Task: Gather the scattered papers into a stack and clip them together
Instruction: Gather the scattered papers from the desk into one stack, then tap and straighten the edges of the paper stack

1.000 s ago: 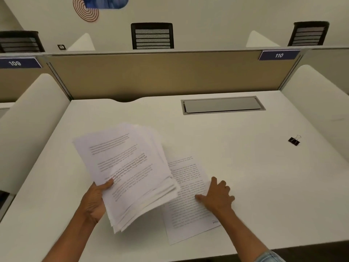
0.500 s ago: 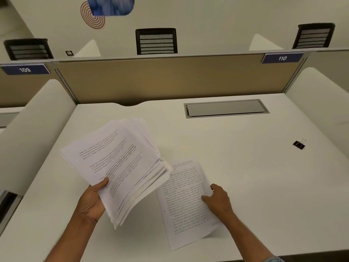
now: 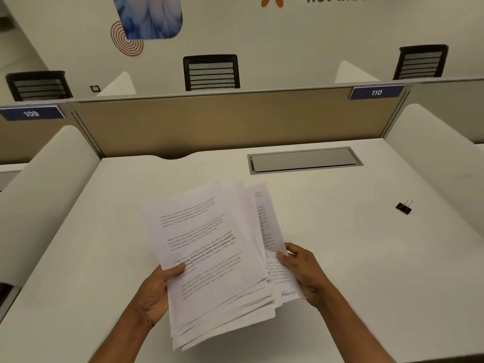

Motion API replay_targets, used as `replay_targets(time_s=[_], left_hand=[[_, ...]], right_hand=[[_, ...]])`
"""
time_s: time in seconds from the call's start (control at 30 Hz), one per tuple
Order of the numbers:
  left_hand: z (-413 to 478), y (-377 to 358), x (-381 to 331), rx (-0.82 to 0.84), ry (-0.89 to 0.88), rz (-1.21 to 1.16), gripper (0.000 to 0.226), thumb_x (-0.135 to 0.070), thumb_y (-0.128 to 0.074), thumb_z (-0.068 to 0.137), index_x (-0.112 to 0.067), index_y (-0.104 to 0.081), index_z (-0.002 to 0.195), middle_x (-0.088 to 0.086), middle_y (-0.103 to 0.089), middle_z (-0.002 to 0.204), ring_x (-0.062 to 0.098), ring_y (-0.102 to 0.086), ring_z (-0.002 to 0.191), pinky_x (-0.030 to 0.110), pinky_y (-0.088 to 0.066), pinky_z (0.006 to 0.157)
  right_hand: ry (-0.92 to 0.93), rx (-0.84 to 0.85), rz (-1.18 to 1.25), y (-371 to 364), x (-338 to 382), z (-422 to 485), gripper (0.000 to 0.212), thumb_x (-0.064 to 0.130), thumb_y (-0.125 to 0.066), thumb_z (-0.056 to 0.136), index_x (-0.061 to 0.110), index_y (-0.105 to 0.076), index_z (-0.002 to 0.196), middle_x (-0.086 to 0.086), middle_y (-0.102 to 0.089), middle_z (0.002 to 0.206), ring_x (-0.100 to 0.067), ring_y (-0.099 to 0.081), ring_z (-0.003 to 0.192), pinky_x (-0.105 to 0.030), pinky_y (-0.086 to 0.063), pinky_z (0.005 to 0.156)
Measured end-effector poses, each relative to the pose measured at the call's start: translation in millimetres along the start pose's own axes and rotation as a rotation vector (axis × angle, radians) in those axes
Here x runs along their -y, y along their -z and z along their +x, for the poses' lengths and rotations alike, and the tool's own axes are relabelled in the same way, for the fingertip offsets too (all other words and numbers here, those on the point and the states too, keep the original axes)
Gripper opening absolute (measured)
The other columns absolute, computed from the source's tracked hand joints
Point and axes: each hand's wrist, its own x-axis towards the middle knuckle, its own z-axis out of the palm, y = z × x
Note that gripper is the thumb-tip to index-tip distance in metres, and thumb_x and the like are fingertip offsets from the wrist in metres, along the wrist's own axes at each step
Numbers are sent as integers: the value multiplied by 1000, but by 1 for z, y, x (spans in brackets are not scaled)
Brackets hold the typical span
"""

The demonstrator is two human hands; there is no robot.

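Observation:
A loose, uneven stack of printed white papers (image 3: pixel 209 258) is held above the white desk (image 3: pixel 366 258). My left hand (image 3: pixel 157 292) grips its left edge, thumb on the top sheet. My right hand (image 3: pixel 303 273) holds a single printed sheet (image 3: pixel 272 231) at the stack's right side, tucked partly under the stack. A small black binder clip (image 3: pixel 403 207) lies alone on the desk at the far right, well away from both hands.
A grey cable hatch (image 3: pixel 303 160) is set into the desk behind the papers. A tan divider panel (image 3: pixel 222 121) closes the back, and white curved side screens stand at the left (image 3: pixel 44 195) and right (image 3: pixel 440 163).
My right hand lifted the last sheet off the desk and brought it against the right side of the stack. My left hand swung the stack toward the centre. The clip stayed put.

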Motion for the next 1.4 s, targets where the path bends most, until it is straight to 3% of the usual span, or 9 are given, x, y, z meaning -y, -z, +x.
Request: replay_targets(time_s=[0.23,0.4,0.47,0.67,0.83,0.97,1.1,1.27,1.4], left_hand=[[5,-34,11,-7,27,234,47,4,-62,93,-5,-61,139,22,-71,132,46,-63,125,64,-41,114],[4,-66,5,-10,-69,320,43,2,-63,93,-9,-63,135,19,-74,128,44,-67,119,62,-49,107],[5,-82,1,7,-122,344,41,-2,-63,95,-11,-63,135,16,-75,126,41,-70,116,57,-55,101],[8,-125,1,21,-311,476,29,-13,-69,95,-18,-71,124,4,-81,115,25,-75,108,29,-63,79],[13,-140,8,1,-366,471,25,-8,-73,91,-22,-77,110,4,-81,110,24,-74,105,28,-62,77],[15,-143,3,6,-407,490,38,-8,-80,84,-39,-79,104,-2,-81,109,16,-76,96,26,-64,68],[21,-140,2,-37,-398,463,46,-8,-87,75,-27,-75,116,-1,-80,111,22,-72,104,28,-61,75],[23,-149,6,-16,-383,407,44,-3,-83,79,-20,-75,118,3,-80,113,28,-70,110,35,-58,83],[22,-160,3,-32,-424,406,33,-8,-82,81,-31,-80,104,-1,-82,106,16,-76,94,29,-62,74]], right_hand=[[70,47,-50,-6,5,-8,22,24,-72,94,17,-77,114,-12,-81,108,-37,-76,102,-48,-61,91],[67,-6,-76,10,16,-7,41,47,-59,99,15,-73,119,-13,-77,116,-28,-71,110,-42,-55,97],[59,13,-86,20,29,-6,44,56,-57,97,23,-73,121,-3,-77,118,-24,-72,111,-41,-57,97],[220,111,-74,37,62,7,38,14,-86,80,14,-75,116,-7,-79,114,-27,-74,109,-36,-63,88],[348,33,-94,30,65,9,36,14,-84,81,23,-71,114,-5,-78,106,-29,-72,104,-52,-62,91],[374,44,-115,28,70,13,33,24,-82,80,34,-73,110,1,-78,103,-25,-73,101,-42,-65,83],[322,100,-228,30,70,16,31,17,-84,83,37,-75,106,6,-80,102,-22,-72,104,-34,-65,83],[341,61,-185,23,68,18,37,18,-80,87,22,-69,123,-5,-77,110,-25,-70,106,-47,-62,91],[397,-10,-208,13,72,18,24,43,-77,81,30,-75,102,-1,-80,91,-26,-76,89,-48,-66,79]])
